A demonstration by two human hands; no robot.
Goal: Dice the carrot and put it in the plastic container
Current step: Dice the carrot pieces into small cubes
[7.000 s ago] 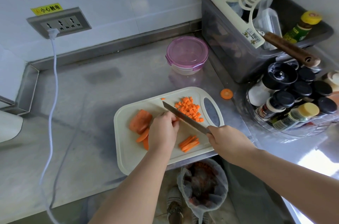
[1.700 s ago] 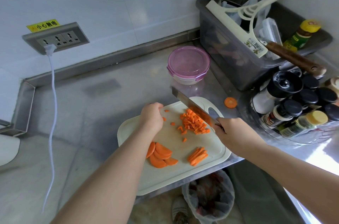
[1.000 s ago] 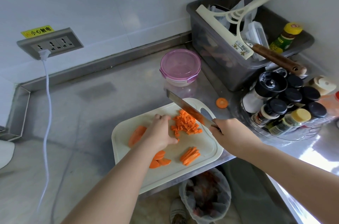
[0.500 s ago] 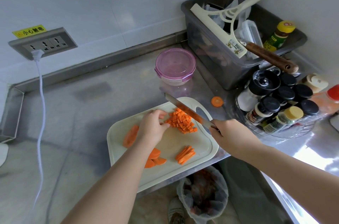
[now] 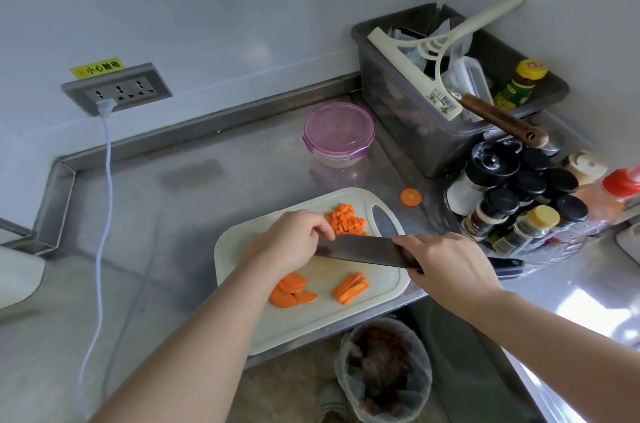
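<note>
One bagged bin [image 5: 384, 367] on the floor, nearest. Steel counter [image 5: 173, 249], white walls, corner spot. One white board [image 5: 311, 318] at the counter edge. On it: about four carrot slices [image 5: 291, 291] on the near side, one bundle of sticks [image 5: 351, 287] just beside them, one pile of diced carrot [image 5: 344, 220] at the far end by the handle hole. Right hand [image 5: 446, 263] wrapped tight round the one knife [image 5: 363, 249], blade across the board between sticks and dice. Left hand [image 5: 294, 242] fingers curled at the blade tip; whether it holds anything, cannot tell. One carrot round [image 5: 411, 197] on the counter, off the board. One plastic container [image 5: 339, 133] farther back, purple lid on, well apart from the dice. Right side: cluster of jars [image 5: 512, 208], one grey tub [image 5: 415, 138] with one squeegee [image 5: 419, 76] in it. Wall: one socket strip [image 5: 117, 90], three outlets, one white cable [image 5: 104, 197] plugged in; yellow label [image 5: 97, 68] reads 小心触电.
</note>
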